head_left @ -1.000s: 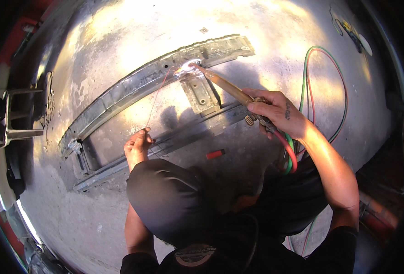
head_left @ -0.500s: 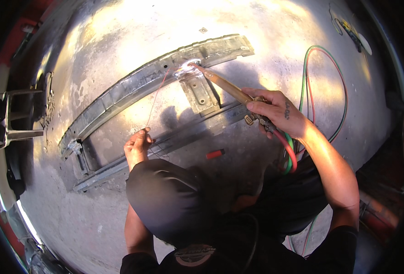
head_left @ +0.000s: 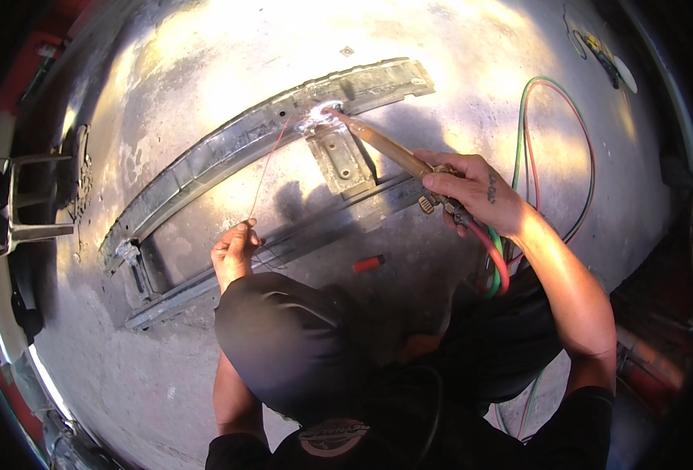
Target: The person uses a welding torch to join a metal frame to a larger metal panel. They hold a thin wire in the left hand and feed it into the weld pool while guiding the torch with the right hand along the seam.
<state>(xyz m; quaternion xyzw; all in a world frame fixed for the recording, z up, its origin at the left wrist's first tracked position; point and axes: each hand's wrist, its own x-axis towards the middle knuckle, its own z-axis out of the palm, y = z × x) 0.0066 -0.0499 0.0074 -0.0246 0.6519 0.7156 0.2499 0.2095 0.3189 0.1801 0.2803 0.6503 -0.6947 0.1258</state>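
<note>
The left hand (head_left: 237, 247) is just past the bent left knee (head_left: 280, 337), with its thumb and first finger pinched together. The knee hides part of the left arm (head_left: 233, 395). The right hand (head_left: 475, 192) is farther out, with its fingers curled in a grip. The right arm (head_left: 569, 282) bends, and its elbow pokes out to the right.

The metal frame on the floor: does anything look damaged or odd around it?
I see nothing spilled. One odd bit: a small red object lies loose on the floor between the frame and the person's legs, seemingly unused. Also, the right hand holds the torch with no glove, surprising near that bright glow.
</note>
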